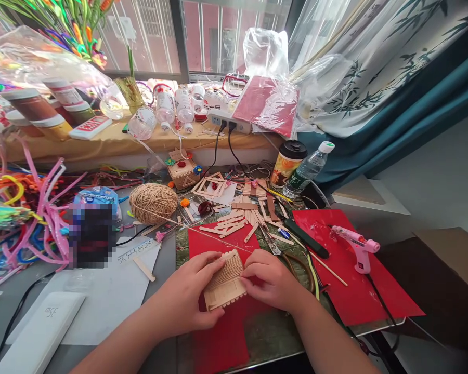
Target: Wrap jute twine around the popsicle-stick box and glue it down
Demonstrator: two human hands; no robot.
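Observation:
A small panel of wooden craft sticks (225, 283), partly wrapped in jute twine, lies over a red sheet (218, 332) in front of me. My left hand (187, 296) grips the panel's left side, with fingers over its top edge. My right hand (269, 280) pinches its right edge. A strand of twine runs from the panel up and left to a ball of jute twine (153, 202). Loose craft sticks (237, 221) lie just beyond the panel.
A pink glue gun (356, 249) stands on a second red sheet (359, 291) at the right. A lidded cup (288, 162) and a water bottle (308, 169) stand behind it. Pipe cleaners (27, 218) pile at the left. White paper (109, 296) and a white box (42, 332) lie near left.

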